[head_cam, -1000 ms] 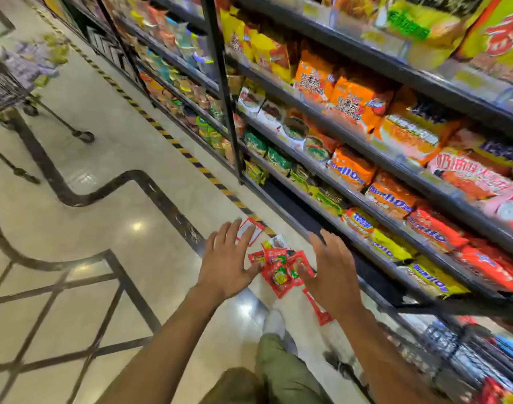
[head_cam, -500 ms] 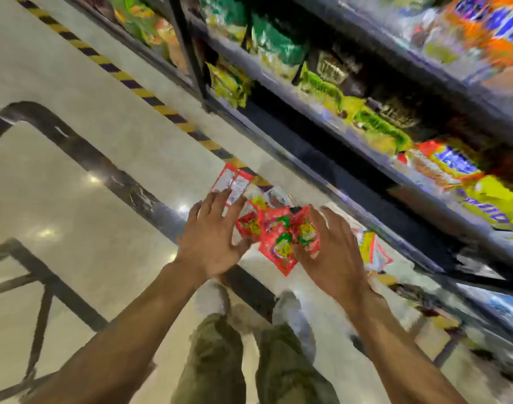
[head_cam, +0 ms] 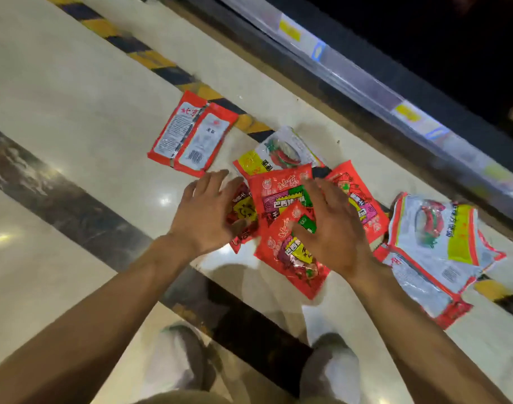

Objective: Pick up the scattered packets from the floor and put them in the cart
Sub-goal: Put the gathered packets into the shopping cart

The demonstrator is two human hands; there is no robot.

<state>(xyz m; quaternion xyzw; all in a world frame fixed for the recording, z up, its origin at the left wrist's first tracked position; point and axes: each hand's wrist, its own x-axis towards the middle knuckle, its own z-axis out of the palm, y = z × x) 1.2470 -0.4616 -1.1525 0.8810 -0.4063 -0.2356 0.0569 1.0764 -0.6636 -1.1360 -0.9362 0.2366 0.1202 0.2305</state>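
Clearly the view has dropped: a second ago the shelves and, far off at ten o'clock, the cart were in sight. Now only the floor [head_cam: 74, 112] and the shelf's bottom rail [head_cam: 351, 74] remain, and the packets fill the middle. Both hands have closed in on the central heap of red packets [head_cam: 278, 193]. The left hand [head_cam: 203, 217] hangs at the heap's nine o'clock edge, fingers straight and spread, thumb turned in toward a packet. The right hand [head_cam: 334, 231] lies over its three o'clock side, fingers wide, thumb on the lowest red packet [head_cam: 290, 258]. Neither curls round anything, and whether the palms press down I cannot tell through the blur. A face-down pair [head_cam: 191, 135] lies apart at eleven o'clock, its far corner on the hazard stripe [head_cam: 150, 58]. A yellow-and-silver packet [head_cam: 278, 154] sits just beyond the heap at twelve, and silvery packets [head_cam: 436, 243] lie at three. I judge the gathering barely begun: every packet is on the floor, none lifted, and the cart is out of view.
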